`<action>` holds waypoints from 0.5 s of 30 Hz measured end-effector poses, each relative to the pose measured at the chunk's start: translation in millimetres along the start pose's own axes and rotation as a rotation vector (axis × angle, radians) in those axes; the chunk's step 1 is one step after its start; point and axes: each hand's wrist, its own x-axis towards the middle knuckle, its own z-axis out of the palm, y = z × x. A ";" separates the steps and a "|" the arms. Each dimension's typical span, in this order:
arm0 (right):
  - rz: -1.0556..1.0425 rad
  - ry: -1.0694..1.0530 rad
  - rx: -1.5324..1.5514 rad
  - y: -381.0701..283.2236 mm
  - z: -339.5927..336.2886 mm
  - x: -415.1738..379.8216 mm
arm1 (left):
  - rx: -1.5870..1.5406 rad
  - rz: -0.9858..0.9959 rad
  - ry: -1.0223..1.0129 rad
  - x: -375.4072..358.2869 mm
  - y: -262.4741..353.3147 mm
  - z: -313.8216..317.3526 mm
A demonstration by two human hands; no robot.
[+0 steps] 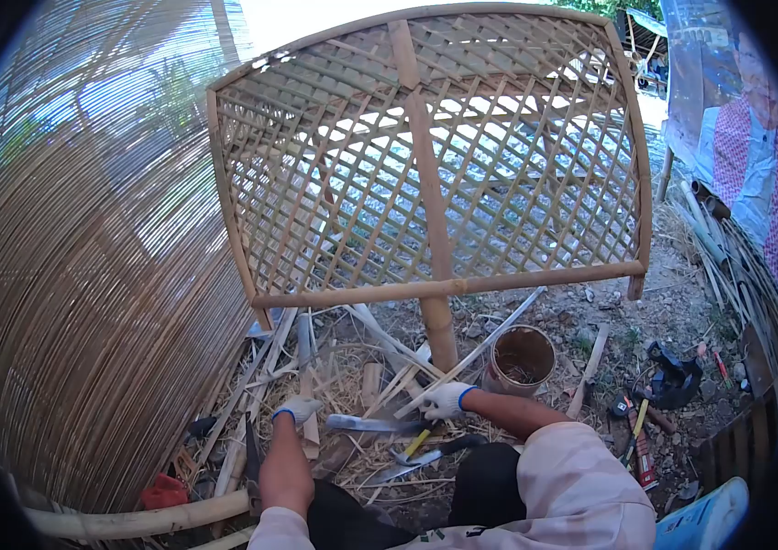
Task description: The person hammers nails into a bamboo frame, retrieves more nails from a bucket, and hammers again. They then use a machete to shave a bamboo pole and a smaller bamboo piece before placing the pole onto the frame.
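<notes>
My right hand, in a white knit glove, is closed around a long pale bamboo strip. The strip slants up past the bamboo post toward the right. My left hand, also gloved, hovers over a flat bamboo slat with its fingers pointing right and holding nothing visible. Between the hands lies a grey machete-like blade. Closer to my knees is a curved blade with a dark handle, beside a yellow-handled tool.
A lattice bamboo panel stands ahead on a post. To its right sits a bucket. A bamboo blind hangs left. Hand tools and a black power tool lie right, near a person.
</notes>
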 end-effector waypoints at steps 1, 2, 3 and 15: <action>-0.067 0.033 0.115 -5.8 39.1 -8.7 | 0.004 -0.007 -0.006 -2.9 0.5 -1.7; -0.042 0.094 0.116 -17.7 66.0 -23.6 | 0.006 -0.007 -0.010 -2.4 7.9 -4.5; -0.015 0.151 0.117 -31.3 91.9 -41.6 | 0.036 -0.032 -0.024 -7.8 21.4 -9.5; 0.021 0.282 -0.011 -34.6 146.1 -36.8 | -0.122 0.601 0.340 16.6 192.0 -15.2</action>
